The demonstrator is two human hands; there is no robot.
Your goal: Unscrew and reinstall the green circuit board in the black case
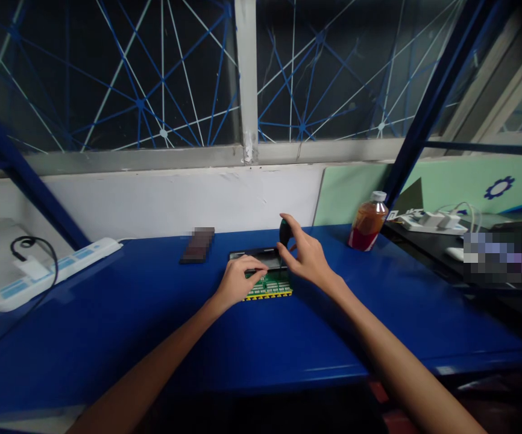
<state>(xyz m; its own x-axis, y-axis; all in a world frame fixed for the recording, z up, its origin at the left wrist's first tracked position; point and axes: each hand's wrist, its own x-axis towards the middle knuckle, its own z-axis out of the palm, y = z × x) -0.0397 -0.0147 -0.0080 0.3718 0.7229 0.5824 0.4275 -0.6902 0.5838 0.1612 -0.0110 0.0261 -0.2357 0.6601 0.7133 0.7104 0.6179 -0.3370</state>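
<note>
Head-camera view showed the right hand (pixel 306 256) with fingers closed around a dark, rounded screwdriver handle (pixel 284 232), held upright over a flat green circuit board (pixel 270 288) with a yellow edge, lying mid-table. The left hand (pixel 238 280) lay curled on that board, gripping nothing visible. Glossy blue table (pixel 152 337) also carried a plastic bottle of amber liquid (pixel 368 222).
</note>
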